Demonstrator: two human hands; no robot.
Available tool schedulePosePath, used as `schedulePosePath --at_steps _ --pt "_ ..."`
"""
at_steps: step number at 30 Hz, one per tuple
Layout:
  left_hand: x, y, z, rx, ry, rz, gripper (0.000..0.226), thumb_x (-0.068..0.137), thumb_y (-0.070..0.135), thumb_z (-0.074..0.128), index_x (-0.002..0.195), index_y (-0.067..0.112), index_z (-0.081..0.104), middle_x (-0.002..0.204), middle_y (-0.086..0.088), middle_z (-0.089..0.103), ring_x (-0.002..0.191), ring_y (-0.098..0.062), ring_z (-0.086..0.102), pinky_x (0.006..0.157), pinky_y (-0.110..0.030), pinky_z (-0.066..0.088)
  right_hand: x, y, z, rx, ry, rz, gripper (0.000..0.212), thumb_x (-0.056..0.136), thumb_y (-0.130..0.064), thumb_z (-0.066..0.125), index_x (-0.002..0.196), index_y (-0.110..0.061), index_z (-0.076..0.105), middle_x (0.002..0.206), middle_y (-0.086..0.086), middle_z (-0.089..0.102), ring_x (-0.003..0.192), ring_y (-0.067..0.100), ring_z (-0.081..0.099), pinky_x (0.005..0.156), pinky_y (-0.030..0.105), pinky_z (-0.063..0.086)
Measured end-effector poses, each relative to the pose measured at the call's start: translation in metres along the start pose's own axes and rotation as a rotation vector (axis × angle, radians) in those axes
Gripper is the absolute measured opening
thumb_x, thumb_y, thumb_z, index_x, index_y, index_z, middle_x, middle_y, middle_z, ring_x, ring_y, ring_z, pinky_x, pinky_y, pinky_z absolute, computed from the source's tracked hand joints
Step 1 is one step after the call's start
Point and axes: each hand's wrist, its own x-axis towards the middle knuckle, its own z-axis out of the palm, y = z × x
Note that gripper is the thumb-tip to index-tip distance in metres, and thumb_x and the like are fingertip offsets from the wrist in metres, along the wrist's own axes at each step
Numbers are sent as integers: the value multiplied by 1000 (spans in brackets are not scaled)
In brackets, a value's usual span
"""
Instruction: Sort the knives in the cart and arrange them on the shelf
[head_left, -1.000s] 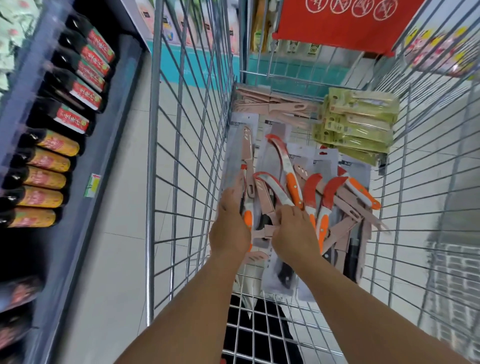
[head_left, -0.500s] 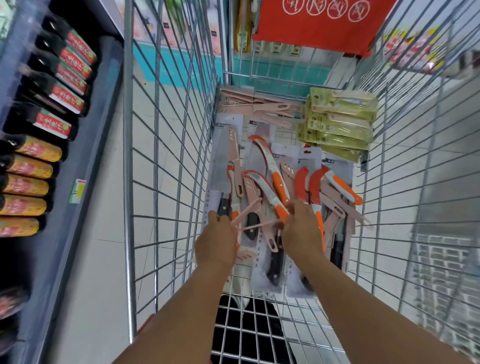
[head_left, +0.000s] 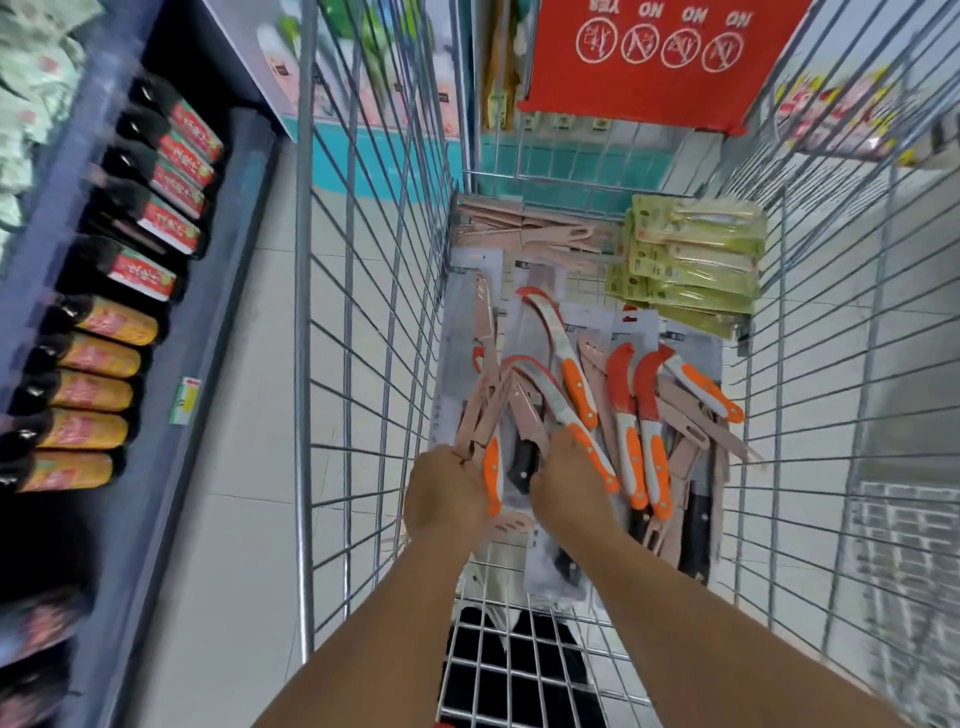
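L hand grips bunch of pink sheathed knives, fanning up and away from fingers. R hand clasps orange-handled curved knife, long axis slanting up-left. Both low in cart; rest of pile lies just right, R hand nearer.

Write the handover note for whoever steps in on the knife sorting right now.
Left hand: grips a bundle of pink knives fanned up out of the cart.
Right hand: curled on the near end of a pink knife beside an orange-handled knife; exact grip hidden.
Cart floor: loose orange-handled and pink knives mixed in the middle; a pink stack far left, green packs far right.
Done: far stacks look grouped; pink ones being gathered.
Left: finish sorting the middle pile; nothing visibly shelved yet.
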Motion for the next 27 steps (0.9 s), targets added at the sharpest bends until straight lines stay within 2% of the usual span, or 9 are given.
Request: schedulePosePath --at_steps 3,6,9,13,16,18,20,23,27 --pt "6 0 3 -51 5 -83 27 96 19 44 97 0 63 98 -17 66 78 -28 56 61 -27 36 -1 -11 -5 86 25 -23 25 88 -12 42 111 -2 45 109 18 55 98 35 53 67 33 35" --pt "10 4 3 -130 6 -141 27 97 18 43 92 1 62 98 -17 66 76 -26 53 62 -28 39 4 -28 -15 188 69 -54 35 82 -26 31 101 -2 48 101 17 53 87 33 51 65 33 32" --pt "15 12 2 -217 -7 -169 32 99 20 41 103 -2 64 106 -20 66 94 -34 60 75 -33 47 21 -38 -20 176 50 -84 23 93 -9 38 113 -1 45 113 19 47 88 28 47 70 32 35" --pt "25 24 1 -325 12 -206 31 100 14 35 121 1 54 118 -19 61 105 -33 58 72 -28 38 44 -48 -21 159 104 -116 31 90 -2 43 121 -5 47 115 9 49 104 24 49 76 25 33" --pt "33 30 4 -347 38 -231 32 100 14 32 125 2 48 124 -18 58 111 -34 55 85 -34 42 59 -56 -18 190 95 -86 15 93 -7 44 105 -8 54 92 -1 48 83 19 50 63 24 29" --pt "35 33 6 -379 56 -239 31 99 11 33 125 2 47 123 -19 58 110 -34 55 87 -36 42 63 -60 -16 184 95 -70 9 95 -20 47 91 -13 50 79 -2 48 70 18 49 54 27 29" --pt "34 37 8 -427 76 -255 27 99 10 33 121 4 48 119 -17 58 107 -33 55 79 -33 39 66 -62 -14 133 106 -147 20 96 -33 47 94 -14 50 86 2 52 78 23 50 58 29 33" --pt "36 38 13 -447 83 -262 24 100 22 38 115 7 48 113 -16 60 100 -33 57 77 -34 42 76 -65 -8 -85 40 -257 24 94 -22 46 112 -8 50 112 13 47 105 30 44 79 36 37" --pt "41 40 16 -422 85 -232 27 97 28 44 114 7 48 110 -15 63 97 -33 59 81 -36 47 83 -69 -14 -139 40 -234 22 89 -11 52 110 -7 49 115 15 45 108 32 46 79 36 41"
